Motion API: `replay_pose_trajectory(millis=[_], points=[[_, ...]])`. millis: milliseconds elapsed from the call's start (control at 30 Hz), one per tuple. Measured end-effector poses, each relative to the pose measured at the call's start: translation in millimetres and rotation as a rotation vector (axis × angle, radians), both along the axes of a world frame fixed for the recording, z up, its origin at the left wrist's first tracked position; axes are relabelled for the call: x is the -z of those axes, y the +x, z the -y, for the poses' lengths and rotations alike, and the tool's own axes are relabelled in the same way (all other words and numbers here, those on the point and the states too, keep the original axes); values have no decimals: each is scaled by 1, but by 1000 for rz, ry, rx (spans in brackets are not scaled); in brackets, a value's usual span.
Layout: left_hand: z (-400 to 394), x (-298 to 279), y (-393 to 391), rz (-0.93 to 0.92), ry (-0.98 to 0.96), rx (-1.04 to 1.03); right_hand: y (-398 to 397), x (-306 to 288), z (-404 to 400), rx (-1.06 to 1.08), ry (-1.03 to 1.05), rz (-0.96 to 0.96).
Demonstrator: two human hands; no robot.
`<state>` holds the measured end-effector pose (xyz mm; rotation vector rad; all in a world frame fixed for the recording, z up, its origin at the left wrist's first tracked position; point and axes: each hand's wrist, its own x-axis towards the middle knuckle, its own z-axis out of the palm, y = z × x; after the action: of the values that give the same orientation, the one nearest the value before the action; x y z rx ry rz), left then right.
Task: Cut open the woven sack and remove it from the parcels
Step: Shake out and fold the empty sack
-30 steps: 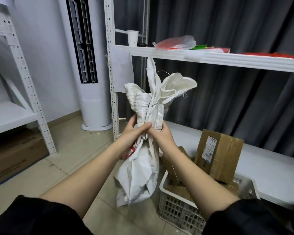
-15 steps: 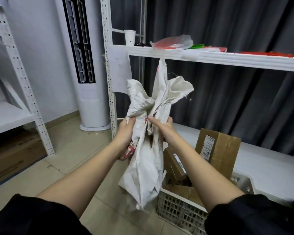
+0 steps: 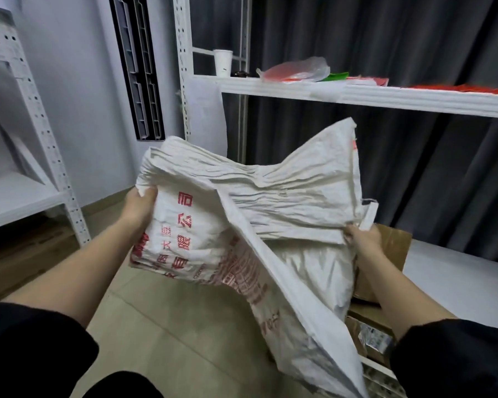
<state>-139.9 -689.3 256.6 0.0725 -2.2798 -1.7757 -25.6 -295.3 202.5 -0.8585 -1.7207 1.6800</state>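
Woven sack [image 3: 285, 191] stretched between left hand [image 3: 140, 206] and right hand [image 3: 362, 239].

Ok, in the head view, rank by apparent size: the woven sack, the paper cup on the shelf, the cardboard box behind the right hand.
1. Woven sack, by far the largest.
2. Cardboard box, partly hidden by the sack.
3. Paper cup, smallest, though it stands farther from the camera.

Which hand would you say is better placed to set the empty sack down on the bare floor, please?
Probably the left hand: it grips the woven sack above open floor, while the right hand holds it over the boxes.
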Motion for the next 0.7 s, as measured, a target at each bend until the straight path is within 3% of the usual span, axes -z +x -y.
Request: replay_pose_trajectory(millis=[233, 333, 400, 433, 500, 567, 633, 700], points=[[11, -11, -1, -4, -43, 7, 9, 17, -14, -66, 104, 161], [5, -30, 1, -26, -40, 23, 12, 17, -11, -209, 120, 450], [0, -45, 4, -53, -49, 65, 14, 17, 0, -226, 368, 668], [-2, -52, 2, -73, -58, 88, 13, 15, 7, -163, 560, 633], [-7, -65, 0, -119, -96, 121, 6, 2, 25, -160, 850, 288], [-15, -76, 1, -155, -114, 144, 3, -21, 49, -570, 655, 105], [-26, -84, 4, -193, -108, 160, 6, -35, 80, -1013, 367, 182], [-35, -89, 6, -229, -77, 151, 10, -32, 111, -1192, 396, 217]])
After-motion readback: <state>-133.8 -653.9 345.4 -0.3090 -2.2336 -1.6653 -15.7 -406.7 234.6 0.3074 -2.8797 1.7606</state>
